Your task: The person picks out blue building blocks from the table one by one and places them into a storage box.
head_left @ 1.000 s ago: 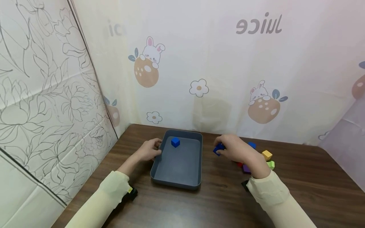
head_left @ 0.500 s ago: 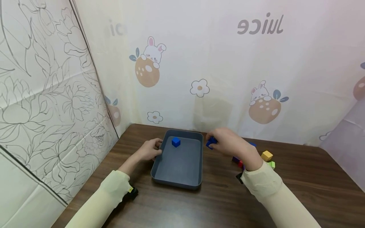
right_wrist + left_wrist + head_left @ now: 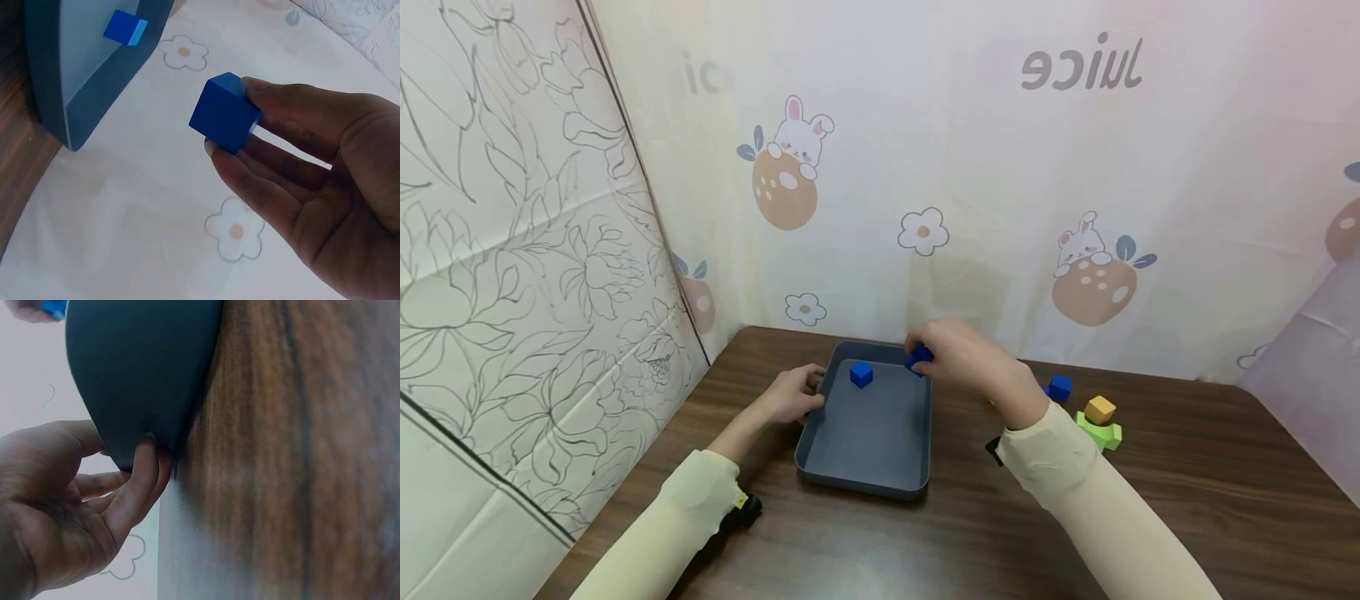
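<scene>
A dark grey rectangular tray [image 3: 865,442] lies on the wooden table with one blue cube [image 3: 861,374] near its far left corner. My left hand [image 3: 792,395] holds the tray's left side, with bent fingers [image 3: 145,469] against the outer wall in the left wrist view. Between the thumb and fingertips of my right hand [image 3: 966,358] is a second blue cube [image 3: 219,115], pinched above the tray's far right corner. The right wrist view shows this cube raised, apart from the tray. Some of the right fingers are hidden behind the hand in the head view.
Right of my right forearm lie a blue block [image 3: 1060,387], a yellow block [image 3: 1100,409] and a light green block [image 3: 1099,435]. The forearm hides part of this group. A patterned curtain [image 3: 970,167] rises behind the table [image 3: 1187,450].
My right hand has carried the pinched blue cube leftward and up, from the table beside the tray to over its far right corner. My left hand and the tray have stayed in place.
</scene>
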`<action>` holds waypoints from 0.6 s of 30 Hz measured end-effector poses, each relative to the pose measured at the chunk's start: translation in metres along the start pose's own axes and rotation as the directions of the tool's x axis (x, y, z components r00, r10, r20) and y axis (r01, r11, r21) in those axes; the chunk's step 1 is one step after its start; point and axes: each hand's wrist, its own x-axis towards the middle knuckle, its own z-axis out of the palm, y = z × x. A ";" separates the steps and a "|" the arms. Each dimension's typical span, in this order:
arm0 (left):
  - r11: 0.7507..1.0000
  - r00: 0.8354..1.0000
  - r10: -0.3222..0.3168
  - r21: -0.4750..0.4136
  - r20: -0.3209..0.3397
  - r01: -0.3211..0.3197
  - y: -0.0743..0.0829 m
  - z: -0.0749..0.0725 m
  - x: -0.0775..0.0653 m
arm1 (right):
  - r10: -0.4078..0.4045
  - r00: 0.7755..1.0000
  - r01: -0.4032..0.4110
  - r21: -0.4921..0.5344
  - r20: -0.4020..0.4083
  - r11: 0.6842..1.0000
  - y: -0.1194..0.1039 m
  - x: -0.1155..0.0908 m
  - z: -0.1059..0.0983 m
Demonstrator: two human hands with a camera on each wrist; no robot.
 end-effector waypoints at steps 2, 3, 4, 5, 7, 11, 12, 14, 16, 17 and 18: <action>1.000 1.000 -0.001 0.002 -0.003 0.001 0.000 0.000 0.000 | -0.007 1.000 0.007 -0.006 0.017 1.000 -0.005 0.007 -0.001; 1.000 1.000 -0.001 0.003 -0.001 0.001 0.000 0.000 0.000 | -0.014 1.000 0.014 -0.012 0.025 1.000 -0.007 0.010 -0.001; 1.000 1.000 0.002 0.005 -0.001 -0.002 0.000 0.001 0.000 | -0.022 0.999 0.022 -0.021 0.032 1.000 -0.008 0.014 0.000; 1.000 1.000 0.004 0.006 -0.002 -0.004 0.000 0.001 0.000 | -0.031 0.999 0.032 -0.028 0.038 0.999 -0.010 0.018 0.002; 1.000 1.000 0.009 0.009 -0.001 -0.009 0.000 0.001 0.000 | -0.046 0.998 0.048 -0.044 0.047 0.998 -0.012 0.025 0.006; 1.000 1.000 0.004 0.007 -0.002 -0.004 0.001 0.000 0.000 | -0.047 0.996 0.051 -0.045 0.076 0.998 -0.015 0.039 0.017; 1.000 1.000 0.002 0.008 -0.002 -0.002 0.001 0.000 0.000 | -0.047 0.995 0.050 -0.041 0.084 0.998 -0.015 0.042 0.020; 1.000 1.000 0.000 0.008 -0.002 0.000 0.001 -0.001 0.000 | -0.047 0.995 0.050 -0.036 0.093 0.998 -0.015 0.047 0.024; 1.000 1.000 -0.001 0.007 -0.002 0.001 0.000 -0.001 0.001 | -0.055 0.994 0.059 -0.041 0.097 0.997 -0.014 0.052 0.029; 1.000 1.000 -0.001 0.007 -0.002 0.001 0.000 -0.001 0.001 | -0.062 0.993 0.067 -0.046 0.097 0.997 -0.013 0.054 0.032; 1.000 1.000 -0.001 0.007 -0.001 0.001 -0.001 -0.002 0.001 | -0.067 0.993 0.072 -0.052 0.099 0.996 -0.013 0.057 0.035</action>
